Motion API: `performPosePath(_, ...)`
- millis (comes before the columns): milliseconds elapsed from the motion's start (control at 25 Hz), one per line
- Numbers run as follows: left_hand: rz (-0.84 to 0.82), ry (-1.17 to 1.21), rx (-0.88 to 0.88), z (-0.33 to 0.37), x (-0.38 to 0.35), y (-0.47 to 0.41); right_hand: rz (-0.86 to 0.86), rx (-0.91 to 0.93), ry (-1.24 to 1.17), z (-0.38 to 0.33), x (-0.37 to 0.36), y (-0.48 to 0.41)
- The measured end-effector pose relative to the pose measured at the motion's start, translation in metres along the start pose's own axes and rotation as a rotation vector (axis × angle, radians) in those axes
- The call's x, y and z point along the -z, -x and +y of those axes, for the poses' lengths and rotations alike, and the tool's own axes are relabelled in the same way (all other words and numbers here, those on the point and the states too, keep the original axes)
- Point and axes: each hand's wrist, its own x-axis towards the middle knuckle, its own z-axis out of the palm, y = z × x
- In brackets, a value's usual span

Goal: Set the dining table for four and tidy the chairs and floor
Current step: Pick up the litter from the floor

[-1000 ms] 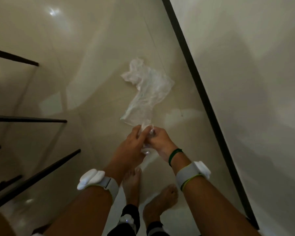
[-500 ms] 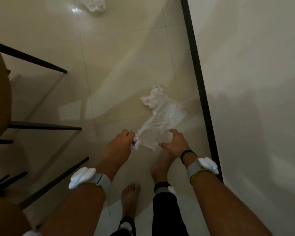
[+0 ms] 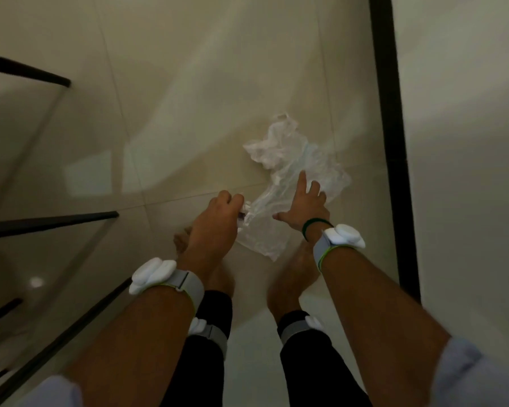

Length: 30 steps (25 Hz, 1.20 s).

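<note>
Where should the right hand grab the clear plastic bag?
Pinch the crumpled far end of the plastic bag, coming from above. The left hand pinches the near end, and the open right hand is over the flat middle; bunched folds probably offer more to grasp.

Tips of left hand (image 3: 215, 221) fingers (image 3: 236, 198) hidden at plastic bag (image 3: 294, 163); black chair legs (image 3: 50, 223) cut by left edge.

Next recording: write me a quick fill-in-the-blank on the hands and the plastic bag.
1. The left hand pinches the near end of the plastic bag; the right hand, fingers spread, is ____, not clenched.
2. The person's feet are ____.
3. The black chair legs are on the person's ____.
4. The black strip below the wall is on the person's ____.
Missing: open; bare; left; right.
</note>
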Motion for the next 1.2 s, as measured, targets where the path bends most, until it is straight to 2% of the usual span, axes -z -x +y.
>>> performPosePath(200,-0.009,0.044,0.062,-0.045,-0.064,-0.007,0.047,-0.044,-0.006,-0.013,-0.067,-0.051)
performPosePath(320,-0.045,0.056,0.096,-0.064,-0.076,-0.01,0.14,-0.085,0.124,-0.016,-0.1,-0.054)
performPosePath(400,-0.06,0.053,0.135,-0.069,-0.072,-0.013,0.239,0.0,0.187,-0.013,-0.11,-0.052)
performPosePath(440,-0.063,0.046,0.143,-0.069,-0.07,-0.013,0.255,0.07,0.14,-0.009,-0.111,-0.05)
performPosePath(520,-0.091,0.054,0.127,-0.064,-0.058,-0.014,0.17,0.156,0.001,-0.007,-0.099,-0.043)
performPosePath(600,-0.158,0.087,0.049,-0.057,-0.039,-0.015,0.109,0.156,-0.181,-0.012,-0.08,-0.031)
performPosePath(680,-0.223,0.079,-0.072,-0.049,-0.019,-0.015,0.043,0.097,-0.522,-0.03,-0.053,-0.012)
performPosePath(760,-0.246,-0.013,-0.251,-0.041,-0.007,-0.017,-0.149,0.057,-0.935,-0.055,-0.021,0.009)
performPosePath(800,-0.23,-0.057,-0.327,-0.036,0.002,-0.019,-0.269,0.087,-1.067,-0.068,-0.001,0.021)
performPosePath(880,-0.169,-0.022,-0.379,-0.031,0.01,-0.027,-0.462,0.189,-1.147,-0.09,0.028,0.034)
performPosePath(920,-0.137,0.075,-0.358,-0.03,0.016,-0.031,-0.522,0.243,-1.147,-0.099,0.041,0.039)
performPosePath(1000,-0.117,0.261,-0.208,-0.035,0.027,-0.033,-0.588,0.317,-1.057,-0.11,0.055,0.039)
performPosePath(1080,-0.122,0.224,-0.079,-0.044,0.03,-0.034,-0.535,0.353,-0.97,-0.115,0.061,0.03)
performPosePath(1120,-0.118,0.162,-0.039,-0.051,0.028,-0.034,-0.423,0.33,-0.961,-0.114,0.06,0.021)
performPosePath(1160,-0.111,0.122,-0.006,-0.056,0.028,-0.035,-0.228,0.272,-0.921,-0.112,0.059,0.009)
performPosePath(1200,-0.106,0.1,0.022,-0.063,0.026,-0.035,0.035,0.197,-0.781,-0.108,0.054,-0.008)
